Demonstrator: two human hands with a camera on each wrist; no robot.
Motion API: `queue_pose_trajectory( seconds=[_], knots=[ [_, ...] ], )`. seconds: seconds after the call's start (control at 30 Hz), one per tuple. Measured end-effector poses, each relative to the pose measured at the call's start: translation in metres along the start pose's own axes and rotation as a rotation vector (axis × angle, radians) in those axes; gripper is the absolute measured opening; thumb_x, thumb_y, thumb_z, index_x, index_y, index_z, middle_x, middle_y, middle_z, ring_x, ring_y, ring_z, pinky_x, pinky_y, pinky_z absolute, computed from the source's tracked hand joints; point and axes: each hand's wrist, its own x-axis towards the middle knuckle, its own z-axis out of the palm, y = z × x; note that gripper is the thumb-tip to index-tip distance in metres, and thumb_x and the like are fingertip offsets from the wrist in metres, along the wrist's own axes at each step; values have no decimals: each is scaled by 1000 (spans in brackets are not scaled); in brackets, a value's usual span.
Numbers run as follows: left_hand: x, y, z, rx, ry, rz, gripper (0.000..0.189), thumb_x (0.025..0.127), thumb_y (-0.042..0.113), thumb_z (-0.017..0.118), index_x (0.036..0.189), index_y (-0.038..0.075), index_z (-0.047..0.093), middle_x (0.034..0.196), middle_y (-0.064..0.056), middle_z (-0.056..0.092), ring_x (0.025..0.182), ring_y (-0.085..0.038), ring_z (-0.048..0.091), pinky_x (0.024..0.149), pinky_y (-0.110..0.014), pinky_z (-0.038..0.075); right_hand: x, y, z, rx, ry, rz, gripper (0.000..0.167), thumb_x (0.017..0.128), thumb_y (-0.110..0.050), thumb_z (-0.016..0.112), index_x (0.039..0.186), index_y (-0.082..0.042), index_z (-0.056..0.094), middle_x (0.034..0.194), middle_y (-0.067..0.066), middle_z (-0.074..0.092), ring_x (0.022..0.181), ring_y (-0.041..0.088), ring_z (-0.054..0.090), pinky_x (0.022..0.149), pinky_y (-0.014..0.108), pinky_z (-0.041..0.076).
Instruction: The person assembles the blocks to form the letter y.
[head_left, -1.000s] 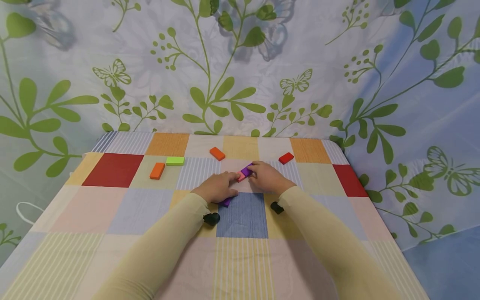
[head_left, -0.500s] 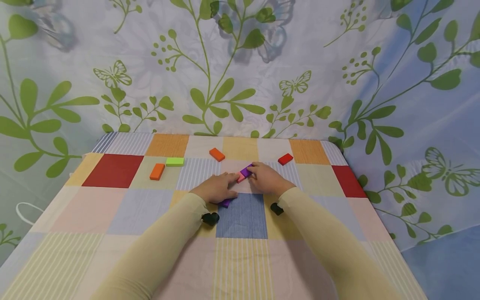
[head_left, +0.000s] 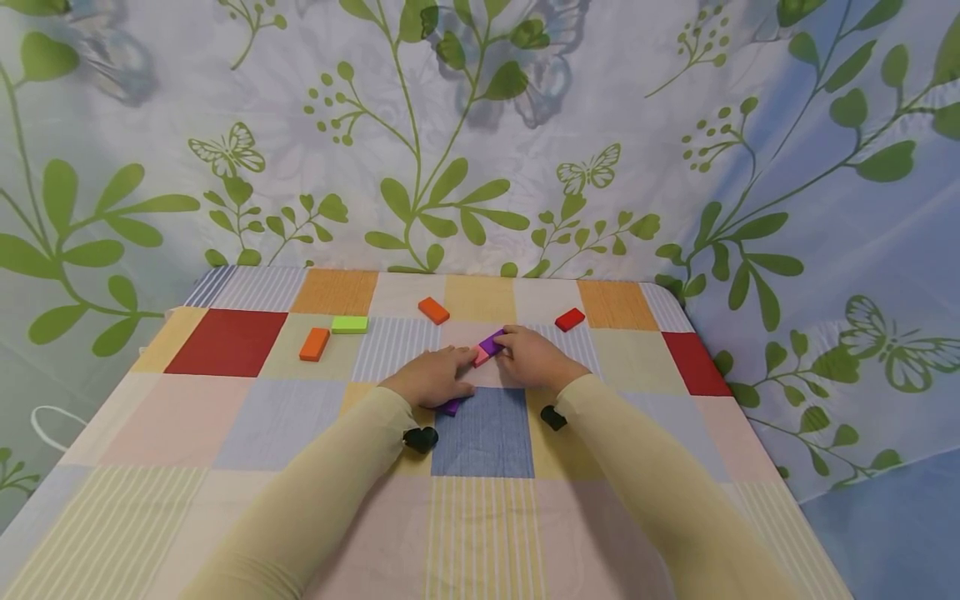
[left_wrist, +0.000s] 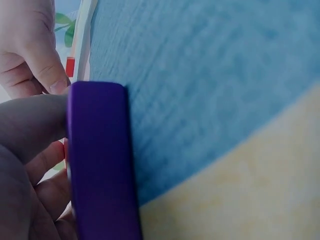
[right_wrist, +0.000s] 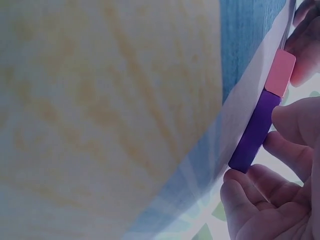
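Observation:
A pink block (right_wrist: 280, 73) and a purple block (right_wrist: 256, 131) lie end to end in a slanting line on the patchwork cloth. My right hand (head_left: 538, 358) pinches the purple block, with thumb on its side and fingers at its far end. At the pink block's other end, fingertips of my left hand (head_left: 429, 377) touch it, the thumb held apart and lower. A second purple block (left_wrist: 102, 165) is beside the left thumb, large in the left wrist view; in the head view the left hand covers part of it.
Further back lie an orange block (head_left: 433, 311) and a red block (head_left: 570, 319). To the left, another orange block (head_left: 314, 344) sits close to a lime green block (head_left: 350, 325). A leaf-patterned curtain (head_left: 315, 167) hangs behind the table.

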Motion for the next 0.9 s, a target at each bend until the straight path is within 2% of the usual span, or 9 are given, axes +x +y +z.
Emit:
queue_pose_trajectory(
  seconds=[0.3,0.9],
  knots=[
    [-2,6,-1,38,15,-5,76,101,48,65,166,23,34,170,-2,39,159,-32,34,128,-53,32,0,-1,-1,19,-2,11,45,106,-18,57,147,1,59,159,22,50,148,38,49,125,49,37],
    [-3,7,1,1,23,-10,78,100,46,67,166,20,35,169,-7,39,160,-34,31,130,-59,23,2,4,3,40,19,-2,44,106,-18,57,146,-1,60,159,21,50,150,37,48,126,50,35]
  ],
)
